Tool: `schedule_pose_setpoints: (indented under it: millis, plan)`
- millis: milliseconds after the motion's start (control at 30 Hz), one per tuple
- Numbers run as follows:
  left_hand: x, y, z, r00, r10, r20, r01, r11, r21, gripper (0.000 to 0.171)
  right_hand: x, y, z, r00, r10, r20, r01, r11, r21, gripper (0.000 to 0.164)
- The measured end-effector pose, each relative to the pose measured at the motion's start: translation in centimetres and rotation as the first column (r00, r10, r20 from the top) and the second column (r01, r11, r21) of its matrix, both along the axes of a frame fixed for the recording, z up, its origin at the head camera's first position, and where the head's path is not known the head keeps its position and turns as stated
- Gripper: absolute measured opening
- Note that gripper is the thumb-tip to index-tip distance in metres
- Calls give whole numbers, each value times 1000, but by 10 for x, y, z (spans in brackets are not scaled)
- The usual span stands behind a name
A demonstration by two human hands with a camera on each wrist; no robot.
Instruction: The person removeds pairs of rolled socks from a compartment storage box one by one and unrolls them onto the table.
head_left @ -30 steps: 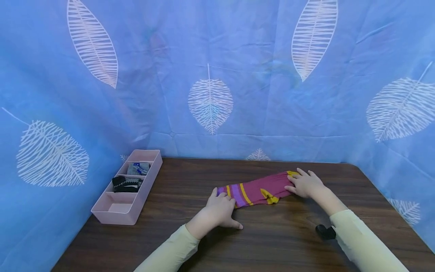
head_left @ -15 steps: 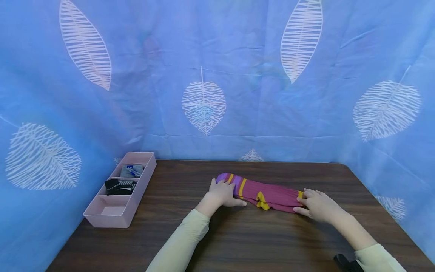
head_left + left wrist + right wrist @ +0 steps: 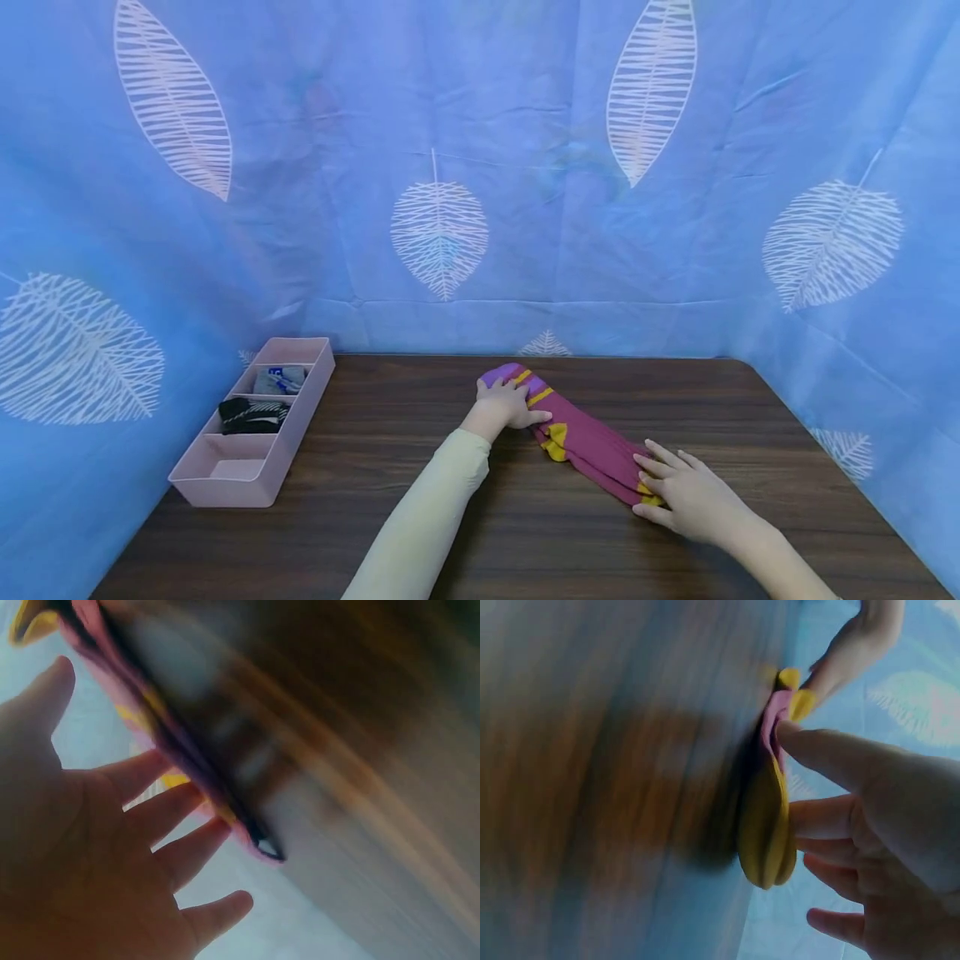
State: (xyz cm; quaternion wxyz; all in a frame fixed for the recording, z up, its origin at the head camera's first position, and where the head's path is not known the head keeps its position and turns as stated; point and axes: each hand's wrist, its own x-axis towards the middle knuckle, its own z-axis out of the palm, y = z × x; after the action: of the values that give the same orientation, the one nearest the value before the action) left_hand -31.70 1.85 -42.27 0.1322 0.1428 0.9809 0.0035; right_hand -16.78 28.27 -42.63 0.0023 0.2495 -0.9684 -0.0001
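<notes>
A pair of maroon socks [image 3: 596, 437] with yellow heels and toes and purple-and-yellow striped cuffs lies slantwise on the dark wooden table. My left hand [image 3: 504, 407] rests on the striped cuff end, fingers spread and nearly straight. At the toe end, the fingertips of my right hand [image 3: 697, 500] touch the yellow toes, fingers extended. In the left wrist view the socks [image 3: 124, 686] appear edge-on, with several fingertips against them. The right wrist view shows two layered yellow toes [image 3: 763, 825] beside the fingers, with the thumb touching the maroon part.
A pink divided box [image 3: 303, 433] stands at the left of the table [image 3: 420, 483]. Its compartments hold a grey folded bundle [image 3: 279, 381] and a black-and-white patterned one [image 3: 253, 415]; the front compartment is bare. A blue leaf-print curtain [image 3: 495, 233] surrounds the table.
The socks have turned on the table: the cuff end has shifted away from me and the toe end towards me, with both hands moving along on them.
</notes>
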Motion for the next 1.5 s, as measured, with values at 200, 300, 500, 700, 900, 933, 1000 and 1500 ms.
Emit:
schedule_pose_setpoints:
  millis: [200, 300, 500, 700, 900, 933, 1000, 1500]
  plan:
    - [-1, 8, -2, 999, -37, -39, 33, 994, -101, 82, 9, -5, 0, 991, 50, 127, -41, 997, -71, 62]
    - [-3, 8, -1, 995, -90, -33, 84, 985, -150, 83, 15, -4, 0, 982, 42, 182, -23, 995, -101, 66]
    - [-13, 7, -1, 975, -218, -37, 204, 953, -224, 84, 22, 2, -5, 975, 69, 210, -40, 990, -139, 62]
    - [-20, 8, -1, 957, -287, -44, 264, 922, -283, 83, 25, 2, -4, 972, 96, 214, -66, 987, -144, 54]
    - [-21, 26, 6, 944, -325, -47, 294, 899, -324, 82, 29, 5, -1, 962, 53, 266, -14, 989, -147, 53]
    - [-21, 29, 7, 942, -331, -48, 298, 896, -330, 82, 30, 6, -1, 961, 43, 275, -2, 989, -147, 53]
    - [-21, 37, 9, 940, -337, -48, 301, 889, -345, 82, 31, 8, -1, 958, 26, 284, 17, 989, -145, 54]
    - [-19, 102, 10, 893, -446, -56, 404, 850, -338, 79, 52, 45, -3, 959, -102, 266, 139, 983, -123, 51]
